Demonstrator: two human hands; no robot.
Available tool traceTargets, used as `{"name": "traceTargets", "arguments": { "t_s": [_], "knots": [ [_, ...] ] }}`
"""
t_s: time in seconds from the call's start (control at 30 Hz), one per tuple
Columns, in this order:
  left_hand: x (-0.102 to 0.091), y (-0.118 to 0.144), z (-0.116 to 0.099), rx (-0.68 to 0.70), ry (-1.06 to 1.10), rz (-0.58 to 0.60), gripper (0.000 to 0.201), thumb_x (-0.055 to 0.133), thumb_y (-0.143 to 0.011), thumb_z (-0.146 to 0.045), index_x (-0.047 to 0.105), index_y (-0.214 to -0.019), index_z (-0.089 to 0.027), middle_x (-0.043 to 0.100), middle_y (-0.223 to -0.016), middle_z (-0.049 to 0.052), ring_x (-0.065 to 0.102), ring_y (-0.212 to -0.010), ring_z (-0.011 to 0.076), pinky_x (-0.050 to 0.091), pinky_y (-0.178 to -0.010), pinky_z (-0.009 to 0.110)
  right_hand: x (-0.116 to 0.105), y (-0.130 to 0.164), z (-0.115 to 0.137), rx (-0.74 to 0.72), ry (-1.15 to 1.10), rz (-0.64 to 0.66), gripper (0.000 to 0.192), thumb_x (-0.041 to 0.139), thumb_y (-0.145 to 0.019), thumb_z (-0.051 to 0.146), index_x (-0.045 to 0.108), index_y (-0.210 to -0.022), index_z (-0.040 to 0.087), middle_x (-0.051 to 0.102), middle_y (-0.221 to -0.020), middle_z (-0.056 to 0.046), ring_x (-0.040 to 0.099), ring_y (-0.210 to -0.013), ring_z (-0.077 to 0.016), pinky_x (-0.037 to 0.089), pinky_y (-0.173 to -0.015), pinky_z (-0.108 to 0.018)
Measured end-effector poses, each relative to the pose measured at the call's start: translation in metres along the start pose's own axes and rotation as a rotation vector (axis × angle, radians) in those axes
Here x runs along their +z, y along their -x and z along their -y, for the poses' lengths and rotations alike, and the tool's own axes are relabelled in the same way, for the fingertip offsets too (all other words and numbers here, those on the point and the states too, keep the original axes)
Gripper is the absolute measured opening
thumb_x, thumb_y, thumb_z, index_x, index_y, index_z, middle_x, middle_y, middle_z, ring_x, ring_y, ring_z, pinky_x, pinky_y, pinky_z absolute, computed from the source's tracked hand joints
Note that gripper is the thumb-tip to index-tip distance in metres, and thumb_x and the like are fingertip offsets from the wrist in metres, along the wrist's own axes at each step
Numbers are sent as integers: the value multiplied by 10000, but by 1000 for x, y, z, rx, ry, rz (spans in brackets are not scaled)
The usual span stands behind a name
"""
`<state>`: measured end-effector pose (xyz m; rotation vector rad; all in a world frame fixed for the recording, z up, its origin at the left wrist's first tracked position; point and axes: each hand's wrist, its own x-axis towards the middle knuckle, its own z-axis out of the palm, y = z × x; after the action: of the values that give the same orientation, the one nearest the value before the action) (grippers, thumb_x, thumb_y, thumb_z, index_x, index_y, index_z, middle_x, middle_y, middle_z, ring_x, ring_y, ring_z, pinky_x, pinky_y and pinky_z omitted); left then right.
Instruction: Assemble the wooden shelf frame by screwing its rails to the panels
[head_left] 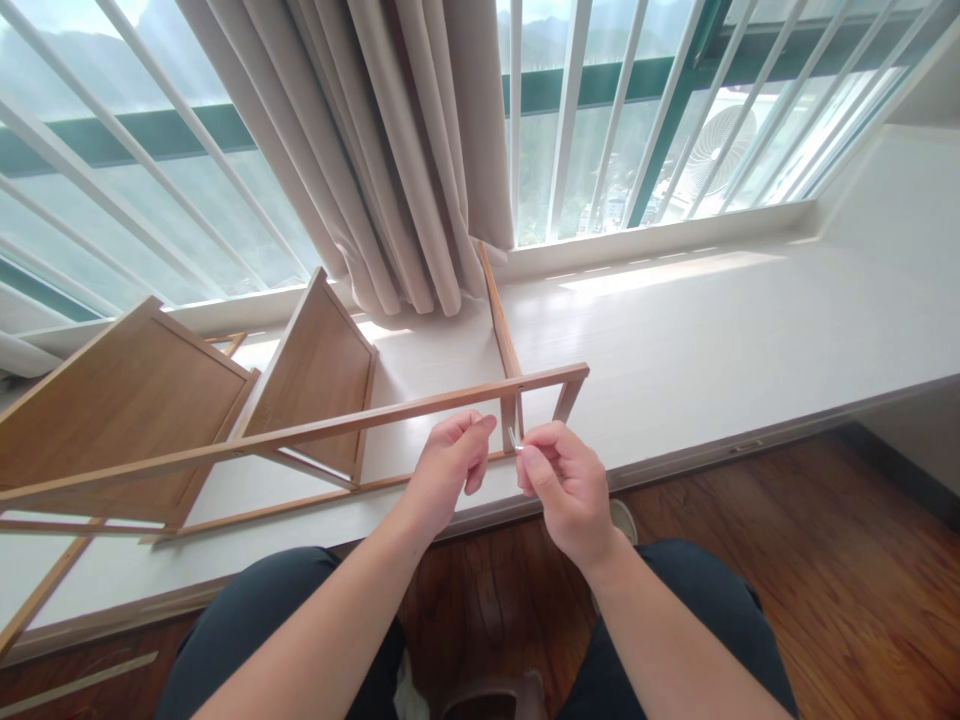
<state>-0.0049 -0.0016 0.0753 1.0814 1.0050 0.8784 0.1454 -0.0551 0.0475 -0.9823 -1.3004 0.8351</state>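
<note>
My right hand (566, 485) is closed, pinching a small silver bent rod that looks like a hex key (513, 438) between thumb and fingers. My left hand (448, 465) is curled, thumb against the fingers; anything inside it is hidden. Both hands are on the near side of a brown wooden shelf frame (390, 408) lying on its side. The key's tip is close to the frame's crossbar (508, 420); I cannot tell whether they touch. Two wooden panels, a nearer shelf board (319, 390) and a larger board (127, 400), stand tilted within the frame at left.
The frame rests on a white window ledge (675, 330). Behind it hang beige curtains (390, 150) and white window bars (570, 120). Below are my knees, a wooden floor (825, 560) and part of a stool (495, 690) between my legs.
</note>
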Motion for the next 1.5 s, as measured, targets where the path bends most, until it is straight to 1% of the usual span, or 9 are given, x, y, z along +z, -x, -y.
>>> {"name": "traceTargets", "arguments": {
  "t_s": [0.07,0.2,0.3,0.43,0.53,0.83,1.1,1.33,1.5],
  "knots": [
    [2,1,-4,-19,2,72,501,646,-892,-521,388,-606,-202,342,-497,-89,350,-381,40,227,-415,220,0,-1,1,-13,25,-1,99,556,-1004,276,601,-932,224,550,-669,44,530,-598,-102,456,-610,-259],
    [9,4,-15,-62,37,152,444,728,-826,-501,491,-632,-180,380,-523,-85,364,-401,38,232,-411,210,2,-3,4,-77,110,7,90,572,-984,250,603,-906,219,586,-676,36,562,-597,-108,482,-602,-254],
    [10,4,-21,-89,8,153,432,789,-764,-478,483,-656,-194,407,-513,-88,356,-393,40,223,-398,212,3,-4,5,-167,199,-7,67,576,-969,207,602,-908,223,608,-691,35,571,-588,-103,484,-586,-239],
    [4,2,-22,-88,-127,112,462,781,-769,-499,447,-641,-206,393,-459,-91,326,-375,42,213,-414,221,4,-4,3,-231,270,-36,70,609,-933,164,624,-927,232,627,-703,33,552,-581,-103,470,-580,-237],
    [-1,0,-21,-101,-195,156,470,752,-787,-529,476,-610,-192,396,-482,-71,349,-412,48,227,-431,229,4,-3,2,-260,301,-36,93,618,-920,149,638,-938,238,649,-716,26,560,-587,-111,479,-592,-245],
    [-4,-2,-23,-259,2,296,415,793,-770,-466,526,-662,-167,426,-566,-61,311,-439,28,158,-414,216,-1,-2,-1,-341,380,-28,146,625,-925,154,650,-1031,251,701,-770,8,605,-610,-125,508,-607,-262],
    [10,-1,-26,-206,174,256,367,824,-742,-438,592,-714,-155,392,-541,-79,313,-434,22,148,-431,197,-2,-2,3,-353,367,-104,127,663,-903,173,675,-1001,252,720,-759,10,595,-568,-115,529,-576,-259],
    [20,1,-24,-194,241,265,350,805,-772,-437,638,-741,-131,546,-605,-27,335,-462,11,243,-466,197,2,-2,-1,-318,299,-159,242,717,-869,146,673,-1074,267,758,-865,-4,657,-653,-129,570,-633,-270],
    [24,2,-24,-215,332,178,306,817,-758,-400,677,-790,-130,489,-559,-59,309,-444,5,236,-445,175,5,-3,-1,-324,310,-182,228,735,-860,146,679,-1044,268,751,-845,4,642,-631,-125,567,-615,-271]
  ]
}}
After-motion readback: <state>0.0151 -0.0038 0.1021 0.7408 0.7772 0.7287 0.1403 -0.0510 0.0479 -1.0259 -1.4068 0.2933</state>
